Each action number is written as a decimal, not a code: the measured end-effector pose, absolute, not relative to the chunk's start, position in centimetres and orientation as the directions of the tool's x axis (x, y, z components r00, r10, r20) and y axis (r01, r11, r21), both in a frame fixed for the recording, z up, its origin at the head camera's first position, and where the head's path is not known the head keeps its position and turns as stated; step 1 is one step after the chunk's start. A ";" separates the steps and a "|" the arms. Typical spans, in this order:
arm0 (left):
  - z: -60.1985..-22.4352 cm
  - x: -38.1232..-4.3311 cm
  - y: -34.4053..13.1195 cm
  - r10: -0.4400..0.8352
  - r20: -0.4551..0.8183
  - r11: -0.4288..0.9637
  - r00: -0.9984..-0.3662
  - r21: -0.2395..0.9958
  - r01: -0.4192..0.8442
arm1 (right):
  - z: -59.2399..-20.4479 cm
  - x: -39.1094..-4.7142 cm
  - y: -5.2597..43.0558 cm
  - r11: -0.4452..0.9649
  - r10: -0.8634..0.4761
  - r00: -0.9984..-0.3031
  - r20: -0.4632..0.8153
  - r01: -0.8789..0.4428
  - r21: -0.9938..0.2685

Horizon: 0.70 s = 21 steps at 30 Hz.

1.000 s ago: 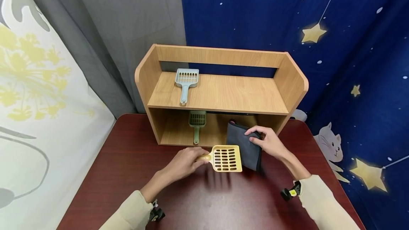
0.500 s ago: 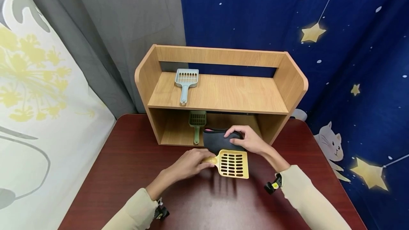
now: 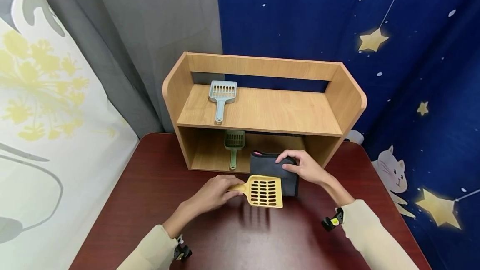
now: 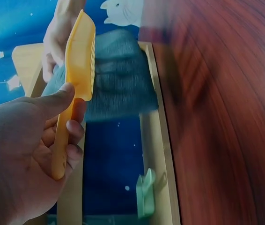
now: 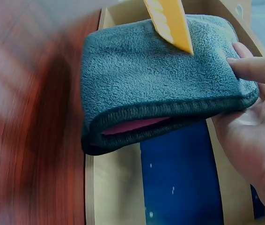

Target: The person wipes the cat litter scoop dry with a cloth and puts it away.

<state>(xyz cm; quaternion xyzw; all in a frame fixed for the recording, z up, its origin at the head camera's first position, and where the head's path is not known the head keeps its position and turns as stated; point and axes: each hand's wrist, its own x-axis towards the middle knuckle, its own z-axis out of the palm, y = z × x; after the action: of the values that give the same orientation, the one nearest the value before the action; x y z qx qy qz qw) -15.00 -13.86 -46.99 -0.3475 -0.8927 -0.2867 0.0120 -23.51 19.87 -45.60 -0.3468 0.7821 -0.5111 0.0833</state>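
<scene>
My left hand (image 3: 217, 191) grips a yellow litter scoop (image 3: 264, 191) by its handle, over the table in front of the shelf. In the left wrist view the thumb lies along the handle of the scoop (image 4: 81, 56). My right hand (image 3: 303, 166) pinches the upper right edge of a folded dark grey cloth (image 3: 258, 163) with black edging. The right wrist view shows the towelling of the cloth (image 5: 156, 75) and a pink layer inside its fold. There the slotted end of the scoop (image 5: 172, 23) overlaps the cloth. The scoop hides part of the cloth in the head view.
A two-tier wooden shelf (image 3: 285, 109) stands at the back of the dark red table (image 3: 157, 203). On its upper tier lies a light blue litter scoop (image 3: 221, 99); a green litter scoop (image 3: 234, 149) lies on the lower tier. Curtains hang behind and at both sides.
The cloth in my right hand went left behind the scoop, then partly back to the right. The scoop shifted slightly right and back, staying in my left hand.
</scene>
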 end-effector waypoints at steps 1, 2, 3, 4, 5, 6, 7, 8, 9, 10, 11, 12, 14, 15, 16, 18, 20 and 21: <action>-47.1 -15.0 -14.0 0.610 0.220 0.599 -0.761 0.500 0.625 | -45.6 -23.4 20.3 0.252 -0.619 -0.753 0.223 -0.459 -0.852; -47.1 -14.9 -14.2 0.608 0.221 0.603 -0.763 0.496 0.625 | -45.7 -23.4 20.6 0.264 -0.609 -0.761 0.223 -0.459 -0.848; -47.1 -15.0 -14.3 0.607 0.223 0.606 -0.763 0.492 0.625 | -45.7 -23.3 20.9 0.269 -0.601 -0.768 0.221 -0.455 -0.849; -47.2 -15.0 -14.3 0.606 0.224 0.607 -0.763 0.489 0.626 | -45.7 -23.3 21.1 0.272 -0.595 -0.773 0.220 -0.452 -0.849; -47.2 -15.0 -14.5 0.606 0.226 0.609 -0.763 0.486 0.627 | -45.7 -23.2 21.1 0.269 -0.592 -0.774 0.224 -0.452 -0.851; -47.2 -15.0 -14.5 0.606 0.229 0.609 -0.762 0.483 0.629 | -45.7 -23.2 21.1 0.264 -0.591 -0.774 0.227 -0.452 -0.852; -47.2 -15.0 -14.5 0.608 0.233 0.607 -0.759 0.480 0.634 | -45.7 -23.2 21.0 0.256 -0.593 -0.771 0.230 -0.452 -0.854; -47.1 -15.0 -14.5 0.611 0.236 0.605 -0.756 0.477 0.638 | -45.6 -23.2 20.8 0.249 -0.596 -0.769 0.232 -0.452 -0.857; -47.1 -15.1 -14.4 0.614 0.239 0.604 -0.752 0.472 0.642 | -45.6 -23.2 20.6 0.244 -0.599 -0.765 0.235 -0.454 -0.857; -47.1 -15.1 -14.3 0.617 0.243 0.603 -0.749 0.466 0.648 | -45.5 -23.3 20.4 0.240 -0.602 -0.763 0.236 -0.455 -0.857; -47.1 -15.1 -14.2 0.618 0.246 0.603 -0.746 0.461 0.651 | -45.5 -23.3 20.1 0.235 -0.603 -0.762 0.235 -0.452 -0.860; -47.1 -15.2 -14.1 0.619 0.250 0.604 -0.744 0.454 0.655 | -45.4 -23.3 19.8 0.229 -0.604 -0.761 0.234 -0.448 -0.865; -47.0 -15.2 -13.9 0.623 0.256 0.605 -0.739 0.442 0.663 | -45.2 -23.4 19.1 0.214 -0.608 -0.757 0.237 -0.445 -0.870; -46.9 -15.2 -13.7 0.625 0.260 0.603 -0.736 0.438 0.666 | -45.1 -23.5 18.8 0.208 -0.610 -0.754 0.243 -0.448 -0.869; -46.9 -15.2 -13.5 0.627 0.262 0.600 -0.734 0.438 0.669 | -45.1 -23.5 18.4 0.197 -0.614 -0.750 0.247 -0.448 -0.872; -46.8 -15.3 -13.1 0.633 0.266 0.592 -0.727 0.438 0.676 | -44.9 -23.6 17.6 0.177 -0.624 -0.737 0.259 -0.456 -0.872; -46.7 -15.3 -12.6 0.640 0.268 0.585 -0.720 0.438 0.683 | -44.8 -23.6 16.9 0.162 -0.634 -0.723 0.274 -0.471 -0.867; -46.7 -15.3 -12.4 0.642 0.267 0.583 -0.718 0.437 0.685 | -44.8 -23.6 16.6 0.156 -0.638 -0.718 0.278 -0.473 -0.867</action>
<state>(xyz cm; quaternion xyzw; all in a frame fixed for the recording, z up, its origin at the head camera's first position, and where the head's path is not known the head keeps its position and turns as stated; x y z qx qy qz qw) -15.28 -12.37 -46.66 -0.3732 -0.8889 -0.2627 0.0401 -23.63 16.55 -44.77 -0.3673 0.7563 -0.5359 0.0767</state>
